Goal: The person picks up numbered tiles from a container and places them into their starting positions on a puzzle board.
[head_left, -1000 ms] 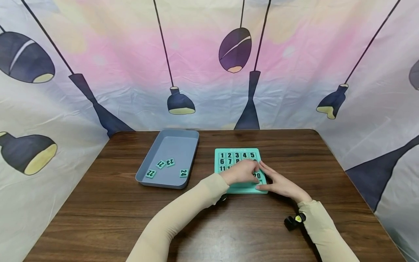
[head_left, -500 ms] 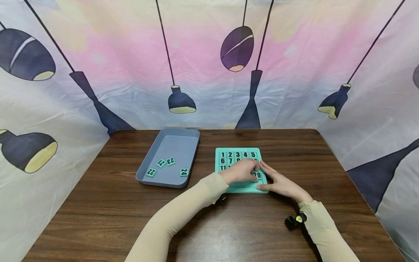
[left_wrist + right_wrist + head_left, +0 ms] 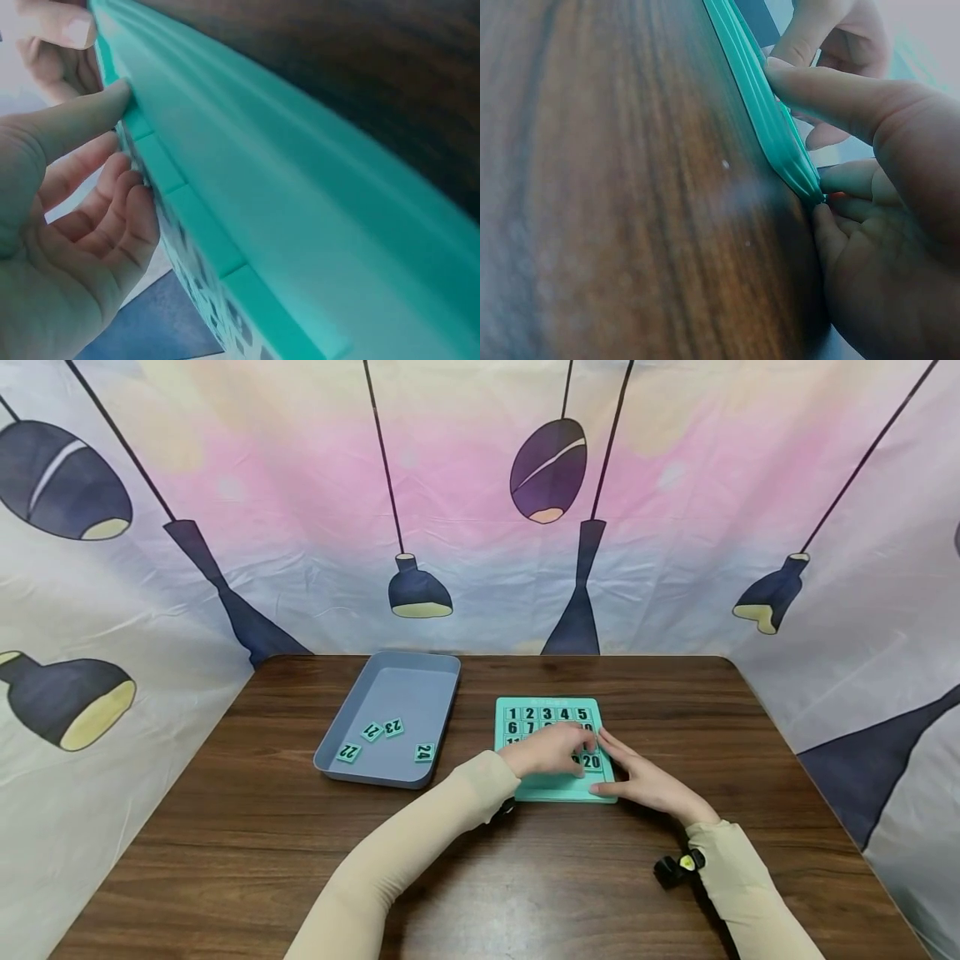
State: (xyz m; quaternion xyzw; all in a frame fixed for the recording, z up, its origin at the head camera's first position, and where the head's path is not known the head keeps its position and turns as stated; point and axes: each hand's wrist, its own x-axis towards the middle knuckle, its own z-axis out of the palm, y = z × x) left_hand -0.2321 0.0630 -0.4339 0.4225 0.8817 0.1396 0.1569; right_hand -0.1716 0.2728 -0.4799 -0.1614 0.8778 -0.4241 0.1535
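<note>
A turquoise number board [image 3: 555, 791] lies flat on the table, filled with rows of number tiles. My left hand [image 3: 550, 752] reaches across it from the left, covering several middle and lower tiles. In the left wrist view, its thumb [image 3: 101, 109] presses the near edge of the lowest tile row, while the other fingers bend loosely over the numbers. Tile 20 [image 3: 591, 762] shows beside it at the row's right end. My right hand [image 3: 648, 785] holds the board's near right corner, thumb [image 3: 810, 82] at the front edge and fingers along the right side.
Left of the board stands a blue-grey tray [image 3: 405, 689]. Loose tiles 22 [image 3: 348, 752], 21 [image 3: 371, 732], 23 [image 3: 393, 727] and 24 [image 3: 424, 752] lie in it. A patterned cloth [image 3: 480, 510] hangs behind the wooden table [image 3: 510, 885].
My left hand has drawn slightly left over the board, so tile 20 shows more fully. The right hand keeps its hold at the corner. The tray tiles lie as before.
</note>
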